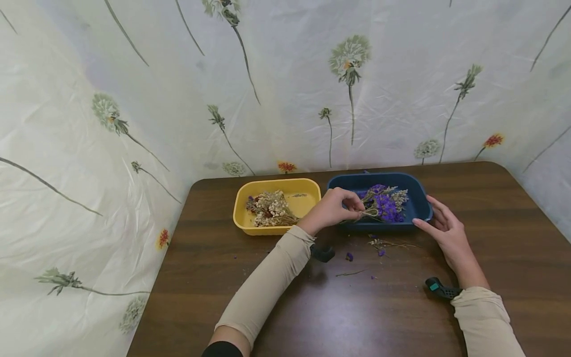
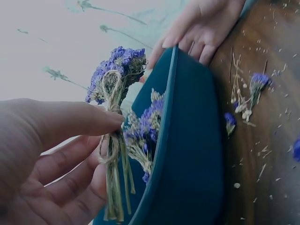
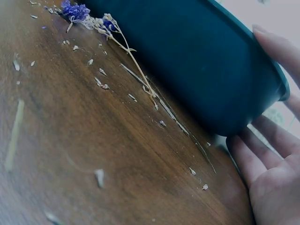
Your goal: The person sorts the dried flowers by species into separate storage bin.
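Observation:
Between thumb and fingers my left hand [image 1: 332, 209] pinches a small bunch of dried purple flowers [image 2: 115, 70], tied round its stems with a twine bow [image 2: 112, 110]. The bunch is over the blue tray [image 1: 379, 226]. Inside that tray lie more purple flowers with pale sprigs [image 2: 149, 119], seen past the rim in the left wrist view. At the tray's right end my right hand [image 1: 452, 243] grips it, with the thumb at the front rim and the fingers [image 3: 262, 150] round the end wall.
To the left stands a yellow tray [image 1: 241, 223] holding cream and brown dried flowers [image 1: 272, 208]. Loose sprigs [image 1: 385, 243], purple petals [image 1: 349, 256] and a stem [image 1: 351, 273] are scattered on the wooden table [image 1: 357, 317] before the blue tray. A flower-print sheet [image 1: 285, 89] hangs behind.

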The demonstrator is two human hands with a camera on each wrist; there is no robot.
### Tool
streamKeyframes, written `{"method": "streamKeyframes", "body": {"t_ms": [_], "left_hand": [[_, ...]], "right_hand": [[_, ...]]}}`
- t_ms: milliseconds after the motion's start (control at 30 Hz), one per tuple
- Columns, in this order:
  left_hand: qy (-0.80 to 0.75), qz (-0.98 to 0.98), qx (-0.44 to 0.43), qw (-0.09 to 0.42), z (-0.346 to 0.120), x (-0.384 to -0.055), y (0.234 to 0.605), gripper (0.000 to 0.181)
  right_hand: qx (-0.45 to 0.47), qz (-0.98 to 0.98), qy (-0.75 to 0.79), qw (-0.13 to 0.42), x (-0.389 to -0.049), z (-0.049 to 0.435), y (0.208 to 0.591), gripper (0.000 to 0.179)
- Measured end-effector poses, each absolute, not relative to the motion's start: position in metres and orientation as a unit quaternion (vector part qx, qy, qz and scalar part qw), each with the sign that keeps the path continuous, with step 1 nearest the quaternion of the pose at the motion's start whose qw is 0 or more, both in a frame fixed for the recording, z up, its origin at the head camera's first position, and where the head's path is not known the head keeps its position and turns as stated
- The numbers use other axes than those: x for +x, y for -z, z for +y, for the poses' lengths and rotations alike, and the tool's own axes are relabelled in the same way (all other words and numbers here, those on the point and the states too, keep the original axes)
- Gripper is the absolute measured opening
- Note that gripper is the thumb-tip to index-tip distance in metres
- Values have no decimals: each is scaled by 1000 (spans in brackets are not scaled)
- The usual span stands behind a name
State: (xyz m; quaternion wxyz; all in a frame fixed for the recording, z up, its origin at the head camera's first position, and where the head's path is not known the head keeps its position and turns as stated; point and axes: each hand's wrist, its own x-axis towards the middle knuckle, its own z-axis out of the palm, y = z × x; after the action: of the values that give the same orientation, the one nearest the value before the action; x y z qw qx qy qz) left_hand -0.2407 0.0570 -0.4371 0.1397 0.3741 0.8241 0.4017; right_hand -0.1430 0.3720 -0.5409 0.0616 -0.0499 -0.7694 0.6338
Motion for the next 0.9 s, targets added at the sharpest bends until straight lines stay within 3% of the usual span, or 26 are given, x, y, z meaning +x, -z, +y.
{"method": "streamKeyframes", "body": {"t_ms": [600, 900], "left_hand": [[-378, 840, 341, 188, 89, -267, 452, 5], [-343, 860, 334, 179, 93, -267, 460, 5]], "right_hand": [[-62, -780, -621, 52, -141, 369, 538, 76], [-65, -790, -607, 54, -142, 370, 538, 75]]}}
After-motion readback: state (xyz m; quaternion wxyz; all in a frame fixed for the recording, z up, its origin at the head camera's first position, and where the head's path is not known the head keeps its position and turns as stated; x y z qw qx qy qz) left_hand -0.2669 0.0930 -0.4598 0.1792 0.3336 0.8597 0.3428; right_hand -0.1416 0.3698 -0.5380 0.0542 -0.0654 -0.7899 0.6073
